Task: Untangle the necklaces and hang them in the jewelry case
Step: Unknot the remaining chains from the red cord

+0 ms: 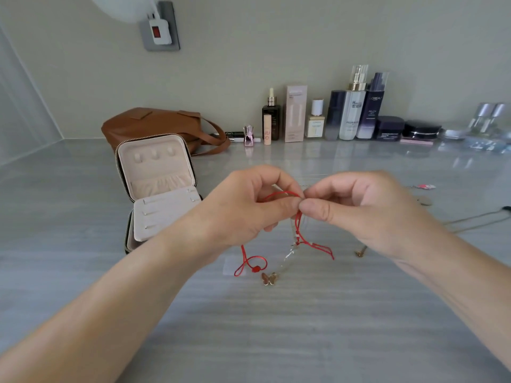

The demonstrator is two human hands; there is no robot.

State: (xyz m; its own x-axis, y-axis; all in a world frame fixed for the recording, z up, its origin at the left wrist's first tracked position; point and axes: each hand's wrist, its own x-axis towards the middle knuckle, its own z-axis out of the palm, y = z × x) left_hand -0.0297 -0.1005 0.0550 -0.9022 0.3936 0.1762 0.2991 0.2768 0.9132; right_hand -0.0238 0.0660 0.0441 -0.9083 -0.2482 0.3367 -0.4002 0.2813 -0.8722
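Note:
My left hand [249,205] and my right hand [367,211] meet above the grey table, both pinching a red cord necklace [300,230] at the same spot. Its loose loops hang down to the table, with a red bead at the lower left. A thin gold chain with a butterfly pendant [269,279] dangles tangled in the red cord. The open jewelry case [157,189] stands to the left of my hands, its beige lid upright with three hooks and a pocket.
More chains and pendants [423,200] lie on the table to the right of my right hand. A brown leather bag [154,125] sits behind the case. A row of cosmetic bottles and jars [354,114] lines the back wall.

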